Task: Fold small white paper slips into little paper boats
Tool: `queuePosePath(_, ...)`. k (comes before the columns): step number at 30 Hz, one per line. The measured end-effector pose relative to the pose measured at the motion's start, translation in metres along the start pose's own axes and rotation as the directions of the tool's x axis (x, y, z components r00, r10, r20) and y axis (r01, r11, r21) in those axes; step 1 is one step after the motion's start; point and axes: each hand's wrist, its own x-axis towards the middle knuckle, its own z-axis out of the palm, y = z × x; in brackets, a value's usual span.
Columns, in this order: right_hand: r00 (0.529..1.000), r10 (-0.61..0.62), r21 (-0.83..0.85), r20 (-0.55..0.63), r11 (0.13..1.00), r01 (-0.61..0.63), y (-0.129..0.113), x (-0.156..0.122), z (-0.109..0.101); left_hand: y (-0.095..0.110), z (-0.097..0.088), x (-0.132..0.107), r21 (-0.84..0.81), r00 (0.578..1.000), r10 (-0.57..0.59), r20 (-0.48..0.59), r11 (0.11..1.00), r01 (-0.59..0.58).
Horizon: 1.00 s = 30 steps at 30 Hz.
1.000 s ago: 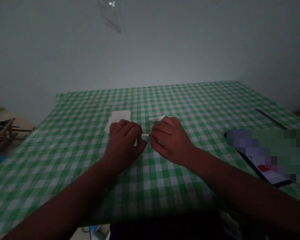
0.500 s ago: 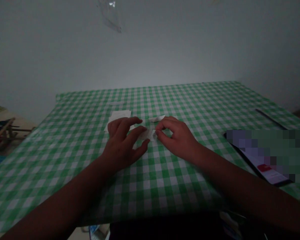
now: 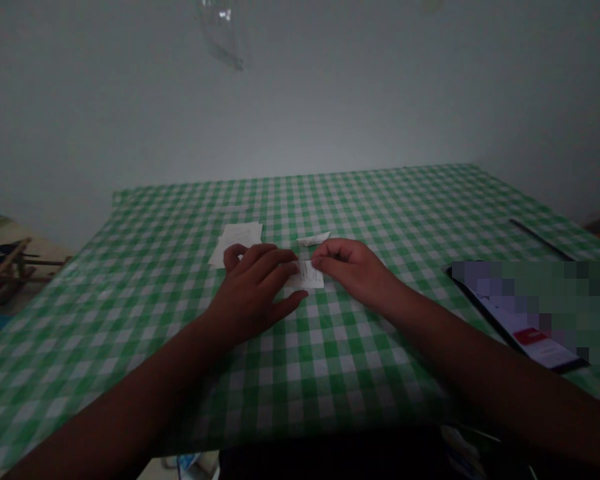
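Observation:
A small slip of paper [image 3: 311,275] with printed lines lies on the checked cloth between my hands. My left hand [image 3: 255,283] rests over its left side, fingers stretched out and the thumb apart, covering part of it. My right hand [image 3: 347,260] is closed in a pinch at the slip's upper right edge. Just beyond the slip, a folded strip of paper [image 3: 314,238] stands slightly raised from the cloth. Several white paper sheets [image 3: 243,233] lie behind my left hand, partly hidden by it.
A green and white checked tablecloth [image 3: 300,373] covers the table. At the right lies a tablet [image 3: 535,337] with a lit, partly blurred screen, and a thin dark rod [image 3: 540,238] beyond it. A pale wall [image 3: 330,87] rises behind the table. Wooden furniture [image 3: 17,263] stands at the left.
More of the printed slip now shows, lying flatter between my hands. My left hand has lowered and shifted slightly right; my right fingers stay pinched at the slip's edge.

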Motion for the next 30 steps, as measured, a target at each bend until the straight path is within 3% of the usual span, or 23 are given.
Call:
queuePosePath(12, 0.999, -0.03, 0.005, 0.035, 1.0, 0.03, 0.001, 0.002, -0.006, -0.003, -0.001, 0.001, -0.06, 0.995, -0.052, 0.081, 0.997, 0.057)
queuePosePath(22, 0.985, -0.106, 0.025, 0.137, 0.994, 0.103, 0.009, 0.005, -0.007, -0.007, -0.001, 0.001, -0.107, 0.992, -0.071, 0.1, 0.991, 0.082)
queuePosePath(27, 0.989, -0.12, -0.04, 0.085, 0.991, 0.124, 0.016, 0.007, -0.007, -0.007, -0.001, 0.001, -0.156, 0.994, -0.072, 0.086, 0.984, 0.085)
queuePosePath(30, 0.989, -0.14, -0.129, 0.035, 0.981, 0.144, 0.016, 0.007, -0.008, -0.009, 0.001, -0.002, -0.193, 0.986, -0.136, 0.097, 0.969, 0.153)
